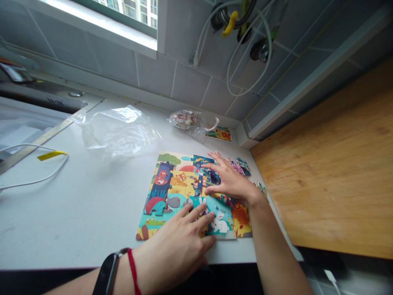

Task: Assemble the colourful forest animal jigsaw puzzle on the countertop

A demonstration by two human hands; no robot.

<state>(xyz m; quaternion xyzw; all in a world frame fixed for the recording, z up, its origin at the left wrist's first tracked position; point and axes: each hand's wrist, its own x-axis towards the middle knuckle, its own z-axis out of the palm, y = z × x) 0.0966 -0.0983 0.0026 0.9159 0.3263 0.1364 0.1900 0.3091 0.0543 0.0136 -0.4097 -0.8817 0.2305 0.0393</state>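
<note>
Much of the frame is filled by a white counter (76, 221). A jigsaw puzzle (178, 179) is laid just below and right of centre. A crumpled clear bag (118, 131) is seen left of centre. The left hand (181, 237) is rested on the puzzle's rabbit picture (221, 223), fingers slightly parted; the right hand (231, 180) is held at its upper right, fingers wide; whether pieces are touched cannot be told.

A grey tiled wall (153, 73) bounds the far side; daylight enters through a window (130, 12) at left. White countertop (73, 213) below; metal sink (30, 95) left, wooden panel (328, 172) right.
</note>
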